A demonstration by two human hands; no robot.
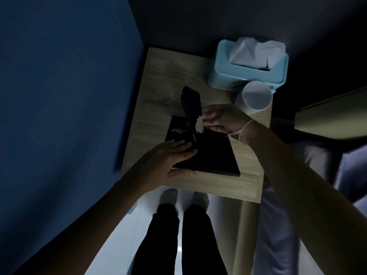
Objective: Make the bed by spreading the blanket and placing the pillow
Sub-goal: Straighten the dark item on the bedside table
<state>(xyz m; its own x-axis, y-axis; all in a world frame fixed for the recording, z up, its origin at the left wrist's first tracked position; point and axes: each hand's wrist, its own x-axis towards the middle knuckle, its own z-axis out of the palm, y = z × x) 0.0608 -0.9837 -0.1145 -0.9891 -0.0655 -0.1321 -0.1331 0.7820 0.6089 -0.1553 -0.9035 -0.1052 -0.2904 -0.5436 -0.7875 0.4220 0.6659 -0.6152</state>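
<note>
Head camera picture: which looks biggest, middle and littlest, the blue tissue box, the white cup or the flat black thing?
1. flat black thing
2. blue tissue box, looks nearly as big
3. white cup

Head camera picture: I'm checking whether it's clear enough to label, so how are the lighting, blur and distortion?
Head view: dim and underexposed; the black flat object under the left hand is crushed to featureless black, with ragged edges near the right hand. The tissue box and white cup read clearly. Wide-angle stretch bends the forearms and the small table; edges are soft.
</note>
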